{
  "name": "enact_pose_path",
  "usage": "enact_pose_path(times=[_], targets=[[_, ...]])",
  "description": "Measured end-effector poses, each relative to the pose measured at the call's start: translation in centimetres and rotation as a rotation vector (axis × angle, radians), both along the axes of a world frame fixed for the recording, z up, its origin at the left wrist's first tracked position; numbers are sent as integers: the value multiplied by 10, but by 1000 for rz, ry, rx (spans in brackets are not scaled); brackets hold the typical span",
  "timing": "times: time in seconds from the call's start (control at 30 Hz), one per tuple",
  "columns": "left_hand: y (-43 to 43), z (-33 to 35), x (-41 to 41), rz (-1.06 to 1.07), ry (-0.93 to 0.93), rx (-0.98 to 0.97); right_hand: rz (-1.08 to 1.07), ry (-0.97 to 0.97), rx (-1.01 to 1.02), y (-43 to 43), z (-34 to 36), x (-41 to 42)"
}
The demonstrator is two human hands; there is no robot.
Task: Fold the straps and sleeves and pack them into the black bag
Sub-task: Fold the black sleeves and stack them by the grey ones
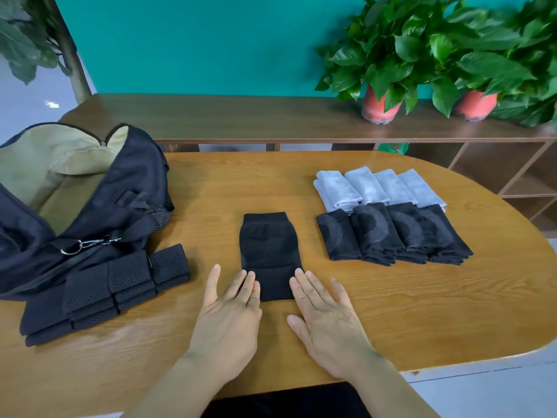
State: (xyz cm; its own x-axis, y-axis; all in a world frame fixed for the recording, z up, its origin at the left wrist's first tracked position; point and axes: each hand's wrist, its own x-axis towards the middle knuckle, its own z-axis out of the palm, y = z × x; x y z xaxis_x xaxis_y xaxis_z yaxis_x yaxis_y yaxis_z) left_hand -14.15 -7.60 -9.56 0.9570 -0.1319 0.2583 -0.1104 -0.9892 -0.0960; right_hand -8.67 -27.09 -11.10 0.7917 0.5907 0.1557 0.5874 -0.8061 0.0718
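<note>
The black bag [90, 191] gapes open at the left, tan lining showing, with folded perforated straps [120, 285] stacked just before it. One black sleeve [269, 248] lies flat in the middle. Right of it sit rows of folded grey sleeves [379, 187] and, nearer, folded black sleeves [394, 236].

Here lie one bag [135, 176], four grey sleeves [366, 185], five black sleeves [373, 233] and two potted plants [391, 49].

Both hands are laid palm-down, side by side, with a gap between them. The left hand [232, 315] and the right hand [327, 322] are spread flat, fingers straight and pointing forward. Bare forearms are extended forward.
</note>
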Motion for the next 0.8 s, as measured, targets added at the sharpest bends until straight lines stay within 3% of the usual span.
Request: enact_pose_path(times=[0.17, 0.37, 0.5, 0.63, 0.8], targets=[[-6, 30, 6, 113, 218, 16, -21, 40, -16, 2, 12, -8], [3, 35, 24, 189, 122, -92, 99, 130, 13, 10, 23, -25], [4, 35, 31, 222, 136, -135, 152, 259, 194, 9, 40, -11], [-11, 29, 34, 233, -3, -225, 94, 138, 279, 7, 49, 23], [-39, 27, 47, 252, -48, -275, 45, 90, 123, 21, 58, 73]])
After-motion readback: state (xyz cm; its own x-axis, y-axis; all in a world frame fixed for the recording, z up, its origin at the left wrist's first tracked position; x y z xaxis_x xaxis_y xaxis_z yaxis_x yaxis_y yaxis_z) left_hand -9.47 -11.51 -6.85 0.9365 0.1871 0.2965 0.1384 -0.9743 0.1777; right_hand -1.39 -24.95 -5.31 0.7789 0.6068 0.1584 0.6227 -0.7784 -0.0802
